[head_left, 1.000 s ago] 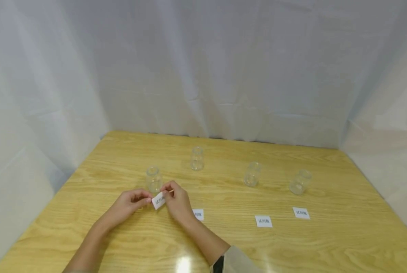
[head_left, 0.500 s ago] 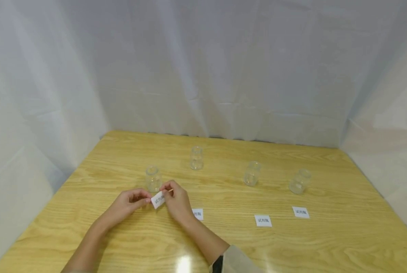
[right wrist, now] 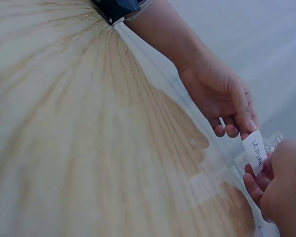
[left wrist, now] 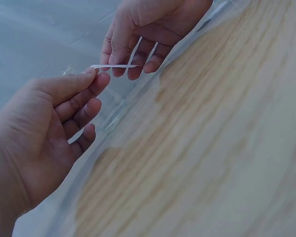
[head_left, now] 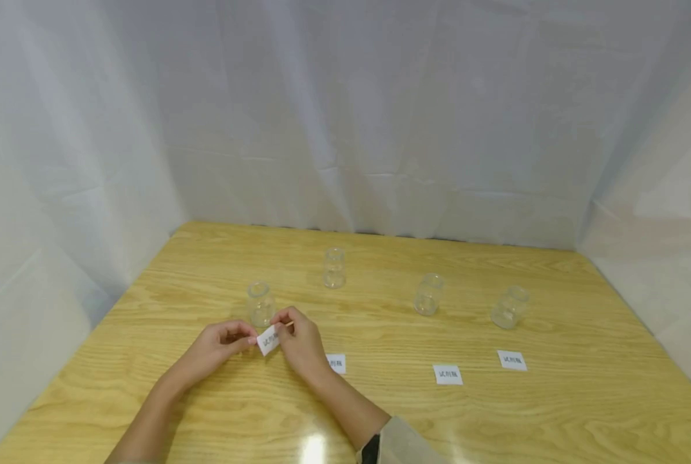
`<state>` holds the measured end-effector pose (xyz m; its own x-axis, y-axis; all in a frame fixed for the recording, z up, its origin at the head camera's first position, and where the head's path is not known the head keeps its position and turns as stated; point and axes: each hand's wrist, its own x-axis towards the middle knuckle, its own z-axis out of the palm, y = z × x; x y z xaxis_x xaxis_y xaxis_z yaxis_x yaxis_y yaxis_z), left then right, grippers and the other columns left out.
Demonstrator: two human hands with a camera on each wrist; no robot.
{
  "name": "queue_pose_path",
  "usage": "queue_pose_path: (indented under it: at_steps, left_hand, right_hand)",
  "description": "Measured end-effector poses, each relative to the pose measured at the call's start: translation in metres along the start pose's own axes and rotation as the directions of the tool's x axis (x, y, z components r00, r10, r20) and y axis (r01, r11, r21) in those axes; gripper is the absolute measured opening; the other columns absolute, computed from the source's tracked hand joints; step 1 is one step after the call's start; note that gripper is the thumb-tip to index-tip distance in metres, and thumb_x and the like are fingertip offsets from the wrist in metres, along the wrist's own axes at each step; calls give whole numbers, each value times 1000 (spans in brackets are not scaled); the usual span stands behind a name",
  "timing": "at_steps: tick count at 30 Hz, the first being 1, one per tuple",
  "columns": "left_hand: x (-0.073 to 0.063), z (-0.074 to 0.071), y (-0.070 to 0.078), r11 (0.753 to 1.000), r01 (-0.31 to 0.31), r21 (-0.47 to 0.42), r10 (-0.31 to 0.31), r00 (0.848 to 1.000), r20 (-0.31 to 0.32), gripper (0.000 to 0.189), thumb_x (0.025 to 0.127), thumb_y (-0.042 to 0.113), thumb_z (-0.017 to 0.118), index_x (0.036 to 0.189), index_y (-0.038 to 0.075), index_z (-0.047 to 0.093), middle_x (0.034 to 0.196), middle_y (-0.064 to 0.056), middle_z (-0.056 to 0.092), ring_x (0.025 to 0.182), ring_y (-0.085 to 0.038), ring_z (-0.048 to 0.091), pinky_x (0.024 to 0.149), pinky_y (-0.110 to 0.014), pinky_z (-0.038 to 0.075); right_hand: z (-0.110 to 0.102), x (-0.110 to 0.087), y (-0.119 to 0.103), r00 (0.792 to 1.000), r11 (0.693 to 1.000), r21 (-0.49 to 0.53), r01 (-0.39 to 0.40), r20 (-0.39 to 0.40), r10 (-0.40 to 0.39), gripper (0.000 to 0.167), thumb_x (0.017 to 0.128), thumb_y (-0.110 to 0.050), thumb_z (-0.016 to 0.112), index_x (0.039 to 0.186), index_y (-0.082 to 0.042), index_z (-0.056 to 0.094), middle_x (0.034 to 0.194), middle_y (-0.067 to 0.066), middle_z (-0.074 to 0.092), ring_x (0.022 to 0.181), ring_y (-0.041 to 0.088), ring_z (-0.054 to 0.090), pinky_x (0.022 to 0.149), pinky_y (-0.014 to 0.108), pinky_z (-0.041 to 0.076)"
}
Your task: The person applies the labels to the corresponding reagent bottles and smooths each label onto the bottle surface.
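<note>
A small white paper label (head_left: 268, 339) with dark printed characters is held between both hands, tilted, just in front of a clear glass jar (head_left: 260, 303). My left hand (head_left: 214, 351) pinches its left end between thumb and fingertip. At the opposite end, the thumb and fingertips of my right hand (head_left: 303, 348) pinch it. Edge-on in the left wrist view, the label (left wrist: 113, 66) spans from one hand to the other. In the right wrist view the printed face of the label (right wrist: 256, 152) shows, its lower end partly behind my right hand (right wrist: 283, 182).
Further clear jars stand on the wooden table (head_left: 229, 412): one at the back (head_left: 334, 269), one right of centre (head_left: 429, 295), one at the right (head_left: 510, 308). Similar labels lie nearer me, one partly behind my right hand (head_left: 337, 363), others farther right (head_left: 447, 375) (head_left: 512, 360). White curtains (head_left: 380, 116) enclose the table.
</note>
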<state>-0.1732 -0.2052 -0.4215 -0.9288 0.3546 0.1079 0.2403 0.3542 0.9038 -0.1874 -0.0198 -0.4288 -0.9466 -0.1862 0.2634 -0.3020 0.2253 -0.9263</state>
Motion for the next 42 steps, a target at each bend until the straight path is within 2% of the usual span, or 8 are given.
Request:
queue_pose_path:
  at_steps: [6,11,14,18,24,29,35,42]
  left_hand:
    - [-1,0,4,1000,-15,-25,15,1000,-1,16,91,11,58,96,-4,61,91,-11,62,81,-19,58,71,-29,50]
    - [-1,1,4,998,-41,-44,42,999,5,15,92,9,57,96,-5,61,91,-12,61,81,-20,57,70,-29,49]
    - [-2,1,4,997,-51,-53,52,999,12,14,92,9,56,96,-4,61,91,-12,61,83,-21,57,72,-30,49]
    - [-2,0,4,998,-47,-50,47,999,10,15,92,10,56,97,-3,61,92,-11,61,85,-22,56,73,-30,49]
    - [-2,-1,3,999,-27,-39,27,1000,-8,17,92,14,57,95,-2,61,91,-11,62,84,-22,57,74,-29,49]
    - [-3,2,3,999,-45,-29,45,999,-23,14,91,11,58,93,-2,62,89,-8,62,83,-19,58,71,-27,49]
    - [-4,5,6,997,-77,-26,76,997,-26,13,91,8,57,94,-3,62,90,-8,63,83,-19,58,71,-28,49]
    - [-3,4,4,999,-41,-4,41,998,-55,14,91,12,58,93,-1,62,88,-7,63,83,-19,57,71,-28,49]
  right_hand:
    - [1,0,0,1000,1000,-9,15,-3,-15,11,86,1,56,87,-8,62,79,-4,58,62,4,49,51,19,42]
    - [2,-1,2,999,998,-43,35,13,-34,9,86,-3,60,92,-9,61,88,-3,61,74,6,56,60,19,47]
    - [1,-4,1,997,994,-84,70,22,-68,12,85,-7,64,95,-9,60,95,-2,59,77,7,56,61,18,48]
    - [0,-10,-1,991,980,-148,131,39,-126,9,84,-14,68,91,-12,62,93,-5,55,73,6,52,59,17,47]
    - [0,-14,-2,988,989,-104,110,120,-97,8,86,-22,66,91,-16,64,90,-10,58,67,3,53,57,18,48]
    - [1,-14,-4,986,986,-108,124,127,-110,17,86,-29,66,91,-12,65,85,-8,63,64,0,54,56,17,47]
    - [0,-14,-4,985,988,-101,119,136,-104,22,87,-32,64,92,-10,65,86,-7,64,69,1,56,60,16,47]
    - [0,-14,-6,985,988,-86,126,131,-114,17,89,-24,62,93,-9,66,85,-7,65,81,4,57,69,18,48]
